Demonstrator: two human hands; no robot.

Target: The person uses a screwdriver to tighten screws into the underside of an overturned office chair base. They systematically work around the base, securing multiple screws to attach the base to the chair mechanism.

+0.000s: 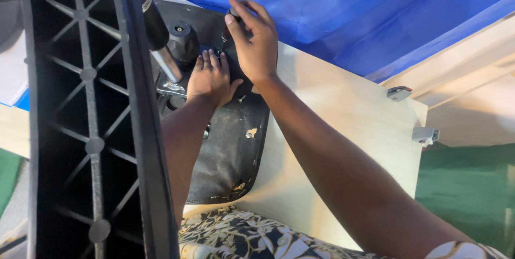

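**Head view: both hands on the underside of an upturned chair seat**

From the head camera I look down at a black chair seat lying upside down on a pale wooden worktop. Its fabric-covered underside faces me, scuffed and dusty, with a few staples along the near edge.

My left hand lies flat on the seat's underside, fingers spread and pointing away from me, just beside the metal mechanism plate; its grip is open and holds nothing. My right hand reaches further up, its grip closed around a small dark tool handle whose tip points down at the seat near my left fingertips. The tool's working end is hidden by my hand.

A silver gas cylinder rises from the plate, with a black knob next to it. A black ribbed plastic chair part fills the left of the view, close to the camera. Blue sheeting lies beyond the worktop, and two small metal brackets sit at the panel's right edge. Green floor shows at the right.
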